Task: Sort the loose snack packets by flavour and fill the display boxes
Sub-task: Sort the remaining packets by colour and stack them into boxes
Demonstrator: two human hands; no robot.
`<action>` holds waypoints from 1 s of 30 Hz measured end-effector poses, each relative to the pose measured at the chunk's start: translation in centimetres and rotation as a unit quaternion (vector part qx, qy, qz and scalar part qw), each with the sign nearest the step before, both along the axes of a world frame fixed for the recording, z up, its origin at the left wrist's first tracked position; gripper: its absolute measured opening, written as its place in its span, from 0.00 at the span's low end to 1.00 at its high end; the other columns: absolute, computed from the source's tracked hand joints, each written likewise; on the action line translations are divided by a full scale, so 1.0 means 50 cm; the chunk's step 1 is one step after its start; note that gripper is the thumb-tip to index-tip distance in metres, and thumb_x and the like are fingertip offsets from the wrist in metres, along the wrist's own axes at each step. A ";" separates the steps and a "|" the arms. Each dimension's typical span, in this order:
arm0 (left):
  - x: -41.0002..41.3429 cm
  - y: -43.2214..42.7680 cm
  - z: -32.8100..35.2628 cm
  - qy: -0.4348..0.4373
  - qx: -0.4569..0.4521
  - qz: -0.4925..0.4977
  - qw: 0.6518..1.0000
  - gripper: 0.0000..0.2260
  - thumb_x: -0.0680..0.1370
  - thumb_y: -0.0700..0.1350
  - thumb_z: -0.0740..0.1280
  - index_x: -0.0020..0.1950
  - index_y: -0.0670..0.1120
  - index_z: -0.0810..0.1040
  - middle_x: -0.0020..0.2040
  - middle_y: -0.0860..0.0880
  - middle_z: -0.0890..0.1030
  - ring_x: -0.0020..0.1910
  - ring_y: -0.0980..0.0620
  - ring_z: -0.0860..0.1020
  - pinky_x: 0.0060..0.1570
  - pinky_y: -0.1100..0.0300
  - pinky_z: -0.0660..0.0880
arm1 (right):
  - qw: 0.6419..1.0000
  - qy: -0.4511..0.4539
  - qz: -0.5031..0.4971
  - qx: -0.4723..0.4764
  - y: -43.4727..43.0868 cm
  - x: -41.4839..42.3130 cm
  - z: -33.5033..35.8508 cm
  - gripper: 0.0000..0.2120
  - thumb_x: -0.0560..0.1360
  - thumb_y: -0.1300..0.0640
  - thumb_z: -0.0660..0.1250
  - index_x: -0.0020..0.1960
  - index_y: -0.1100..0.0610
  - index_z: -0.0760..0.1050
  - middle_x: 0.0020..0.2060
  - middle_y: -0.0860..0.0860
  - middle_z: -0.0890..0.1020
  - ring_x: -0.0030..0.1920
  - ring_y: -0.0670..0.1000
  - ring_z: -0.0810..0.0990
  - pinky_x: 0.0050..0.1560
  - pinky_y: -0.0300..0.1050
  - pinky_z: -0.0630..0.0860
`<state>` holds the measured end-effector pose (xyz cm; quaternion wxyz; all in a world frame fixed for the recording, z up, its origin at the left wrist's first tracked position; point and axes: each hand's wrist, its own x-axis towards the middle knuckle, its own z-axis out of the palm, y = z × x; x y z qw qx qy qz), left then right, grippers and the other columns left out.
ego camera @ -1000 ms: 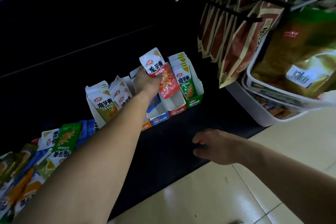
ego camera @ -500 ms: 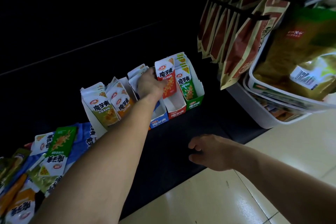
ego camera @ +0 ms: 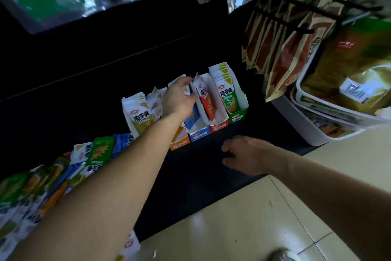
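Red packet (ego camera: 206,99), aloft a second ago, now stands in the red box (ego camera: 219,128), flavour matched; my left hand (ego camera: 179,99), slack and unclenched, has let go beside it. Right hand (ego camera: 243,155): empty, loosely curled, apparently steadying me on the shelf (ego camera: 190,186).

— What's sitting on the black shelf (ego camera: 190,178)?
— Display boxes (ego camera: 218,128) in a row at 12 o'clock, loose packets (ego camera: 53,176) heaped at 8 o'clock, white tubs (ego camera: 296,122) at 3 o'clock.
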<state>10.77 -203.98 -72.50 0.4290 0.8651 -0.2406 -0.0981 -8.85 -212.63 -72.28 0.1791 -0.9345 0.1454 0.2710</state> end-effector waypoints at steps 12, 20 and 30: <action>-0.100 0.657 0.225 0.053 0.316 -0.106 0.941 0.17 0.77 0.54 0.71 0.66 0.58 0.75 0.62 0.59 0.78 0.49 0.57 0.81 0.46 0.60 0.78 | 0.989 -0.074 0.124 -0.044 0.270 0.074 0.246 0.19 0.81 0.43 0.61 0.67 0.52 0.72 0.62 0.55 0.75 0.63 0.58 0.75 0.58 0.50 0.73; -0.123 0.914 0.090 0.117 0.364 -0.090 0.920 0.20 0.77 0.54 0.71 0.68 0.55 0.74 0.65 0.57 0.78 0.50 0.59 0.76 0.50 0.66 0.69 | 0.995 -0.002 0.091 0.026 0.541 0.114 0.018 0.24 0.80 0.44 0.62 0.73 0.52 0.68 0.69 0.56 0.72 0.67 0.58 0.73 0.62 0.52 0.74; -0.072 0.940 -0.040 0.157 0.312 -0.086 0.933 0.16 0.78 0.54 0.70 0.65 0.56 0.74 0.58 0.58 0.78 0.50 0.60 0.77 0.51 0.62 0.73 | 0.989 -0.071 -0.122 -0.041 0.701 0.150 -0.219 0.40 0.68 0.37 0.76 0.68 0.58 0.62 0.62 0.56 0.75 0.62 0.59 0.77 0.56 0.54 0.75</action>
